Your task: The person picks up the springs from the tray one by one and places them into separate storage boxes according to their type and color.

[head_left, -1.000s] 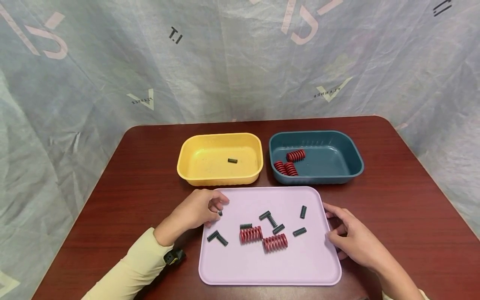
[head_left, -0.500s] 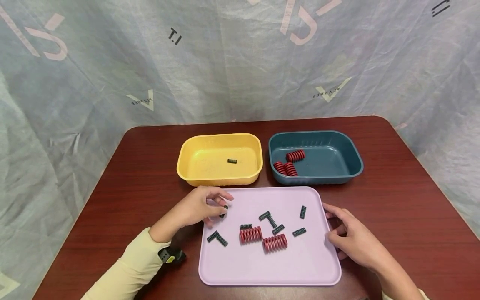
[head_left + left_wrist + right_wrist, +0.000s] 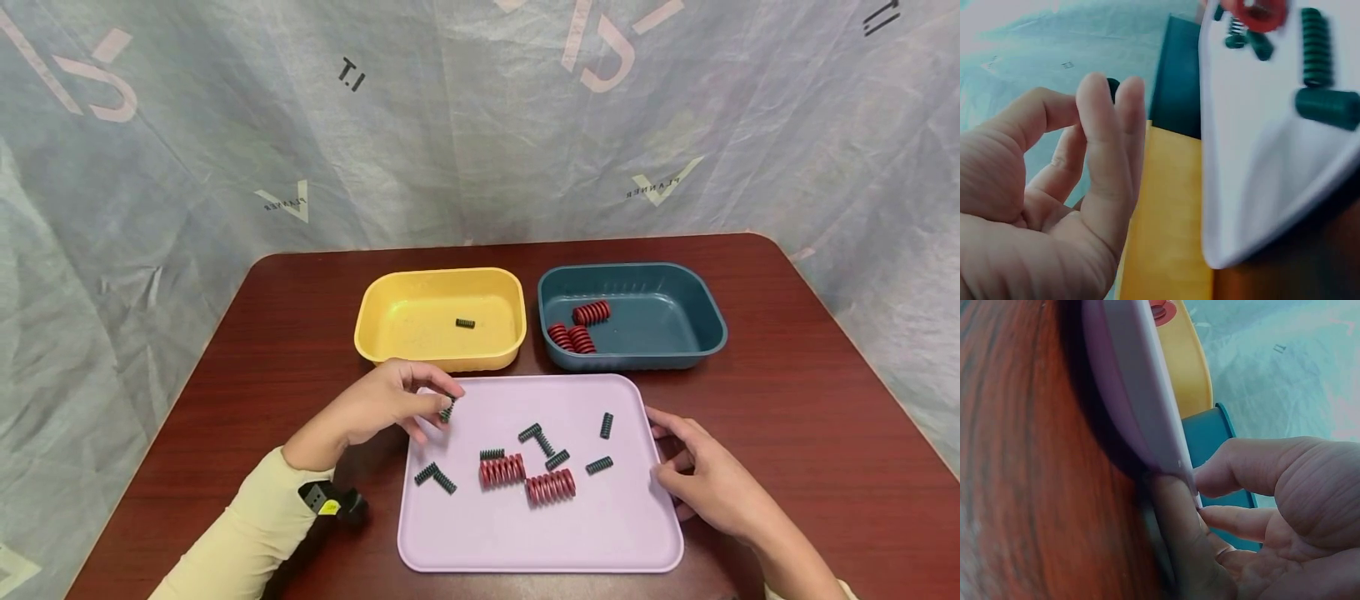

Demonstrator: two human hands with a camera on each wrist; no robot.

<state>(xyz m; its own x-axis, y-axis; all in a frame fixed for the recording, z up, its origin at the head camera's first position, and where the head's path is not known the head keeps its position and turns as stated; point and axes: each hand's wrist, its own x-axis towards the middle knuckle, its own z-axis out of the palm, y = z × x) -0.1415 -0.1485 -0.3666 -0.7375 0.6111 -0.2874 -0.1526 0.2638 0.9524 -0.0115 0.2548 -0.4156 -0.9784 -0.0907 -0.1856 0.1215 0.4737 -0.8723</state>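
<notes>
My left hand [image 3: 390, 403] pinches a small dark green spring [image 3: 447, 410] between thumb and fingers, over the far left corner of the pale lilac tray [image 3: 540, 546]. In the left wrist view only the end of that spring [image 3: 1113, 89] shows between the fingertips. At the tray's right edge my right hand [image 3: 708, 475] grips the rim, thumb on top and a finger underneath, as the right wrist view shows. Two large red springs [image 3: 551, 487] lie mid-tray, with several small dark green springs [image 3: 599, 465] scattered around them.
Behind the tray stand a yellow bin [image 3: 405, 333] with one small green spring [image 3: 465, 323] inside and a dark teal bin [image 3: 660, 329] holding three red springs [image 3: 592, 312]. The reddish-brown table [image 3: 300, 317] ends at a grey printed curtain [image 3: 450, 125].
My left hand has picked up a small green spring from the tray's left side and raised it toward the far edge. The right hand stays at the rim.
</notes>
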